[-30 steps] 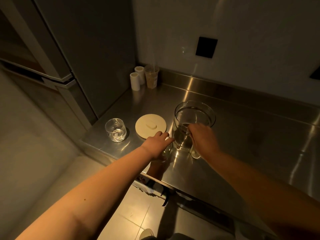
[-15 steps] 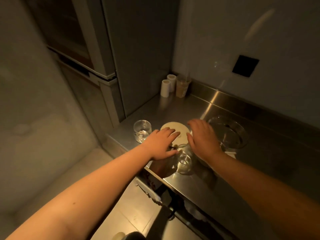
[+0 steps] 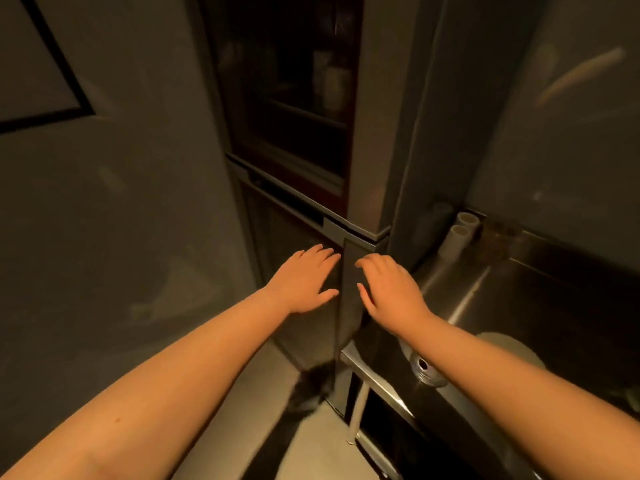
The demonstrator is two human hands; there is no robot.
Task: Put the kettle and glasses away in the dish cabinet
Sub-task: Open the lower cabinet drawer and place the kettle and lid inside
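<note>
Two hands: your left hand and right hand reach out empty, fingers spread, at the dish cabinet.
Glass: one glass stands by the counter's front edge, under your right forearm, behind both hands.
Nearer hand: the right.
Hidden: kettle out of view; cabinet shelves dim and blurred.
</note>
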